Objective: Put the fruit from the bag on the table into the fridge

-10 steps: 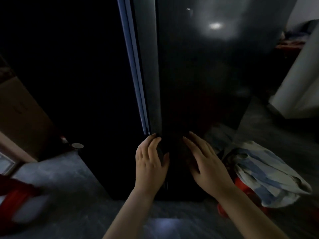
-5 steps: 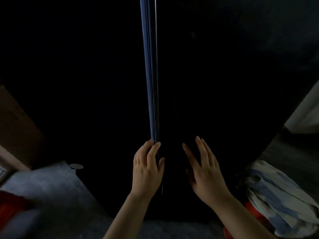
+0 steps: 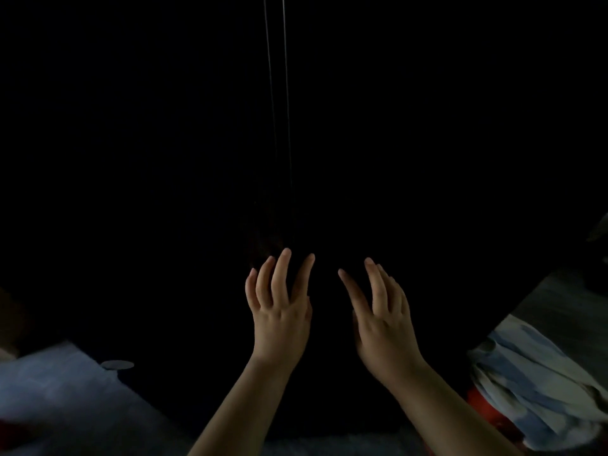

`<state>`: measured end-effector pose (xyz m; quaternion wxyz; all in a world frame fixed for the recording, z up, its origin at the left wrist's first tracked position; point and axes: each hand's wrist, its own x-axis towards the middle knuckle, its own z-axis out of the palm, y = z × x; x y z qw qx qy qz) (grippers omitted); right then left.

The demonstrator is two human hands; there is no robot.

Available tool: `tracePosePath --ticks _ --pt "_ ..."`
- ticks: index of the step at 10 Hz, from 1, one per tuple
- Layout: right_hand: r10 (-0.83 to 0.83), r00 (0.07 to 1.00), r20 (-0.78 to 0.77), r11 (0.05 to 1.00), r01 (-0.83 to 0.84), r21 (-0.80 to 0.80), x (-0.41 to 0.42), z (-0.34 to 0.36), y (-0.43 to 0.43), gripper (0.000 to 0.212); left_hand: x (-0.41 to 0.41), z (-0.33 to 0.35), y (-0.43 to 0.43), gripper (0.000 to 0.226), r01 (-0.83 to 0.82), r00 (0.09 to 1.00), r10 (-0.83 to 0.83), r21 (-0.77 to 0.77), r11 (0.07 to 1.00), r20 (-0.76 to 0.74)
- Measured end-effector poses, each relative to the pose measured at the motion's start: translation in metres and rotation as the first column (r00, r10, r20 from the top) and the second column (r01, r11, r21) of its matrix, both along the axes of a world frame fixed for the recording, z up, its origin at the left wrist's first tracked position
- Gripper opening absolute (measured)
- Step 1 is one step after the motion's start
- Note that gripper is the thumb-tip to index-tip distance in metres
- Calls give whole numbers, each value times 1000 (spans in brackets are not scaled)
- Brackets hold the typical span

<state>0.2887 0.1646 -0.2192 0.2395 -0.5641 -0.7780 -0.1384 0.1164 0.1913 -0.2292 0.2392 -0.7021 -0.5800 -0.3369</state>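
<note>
Head view, very dark; most detail lost.

Nearest: two bare forearms enter from the bottom edge and reach forward side by side. Left hand (image 3: 279, 319) is raised with its back to the camera, fingers (image 3: 280, 274) straight and slightly fanned, nothing held. Right hand (image 3: 385, 327) is just beside it and apart from it, a dark gap between the two. Its fingers (image 3: 375, 286) are also straight and spread, index splayed toward the left hand, nothing held. Cannot tell whether any fingertip touches the surface ahead.

Floor (image 3: 52, 393): grey and mottled, showing as a wedge on the left and a narrower strip on the far right. Open room for moving lies on the left wedge. A small pale disc (image 3: 117, 365) lies on the floor right at the dark base line of the fridge. A red blur (image 3: 11, 434) sits in the near left corner; kind not readable.

Right side: a crumpled blue-and-white cloth (image 3: 533, 383) lies on the floor near the right forearm, draped over something orange-red (image 3: 478, 403). This crowds that side.

Farther: the fridge (image 3: 411, 133) stands straight ahead, its black front filling the view from the floor up. Two thin pale vertical lines (image 3: 276, 93) run down it from the top edge, fading out above the left fingertips. Side edges read only where black meets grey floor.
</note>
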Motion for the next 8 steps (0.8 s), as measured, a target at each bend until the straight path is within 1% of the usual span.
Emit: tracePosePath --ticks 1,2,3,4,6,7,8 --pt "-14 1000 7 1000 14 26 -2 -8 -1 92 2 -8 2 54 16 1000 -16 42 999 0" --pt "-15 1000 12 1000 15 14 -1 -10 -1 89 2 -7 3 61 6 1000 -6 51 999 0" --pt "-2 1000 -15 1000 2 -8 -1 -5 -3 85 1 -1 -2 68 21 1000 -22 16 1000 22" --pt "6 1000 -22 999 -6 -38 1 1 -7 84 0 7 -10 71 38 999 -35 -77 996 42" --pt "51 997 -50 988 -58 -143 6 20 -20 75 1 28 -43 81 -18 1000 11 -303 953 -25" --pt "97 994 -55 983 -104 -150 16 33 -31 73 -2 39 -67 79 -60 997 42 -332 942 -60" --pt "156 988 -6 976 -155 -155 27 50 -53 71 3 56 -102 73 -87 996 83 -328 941 -26"
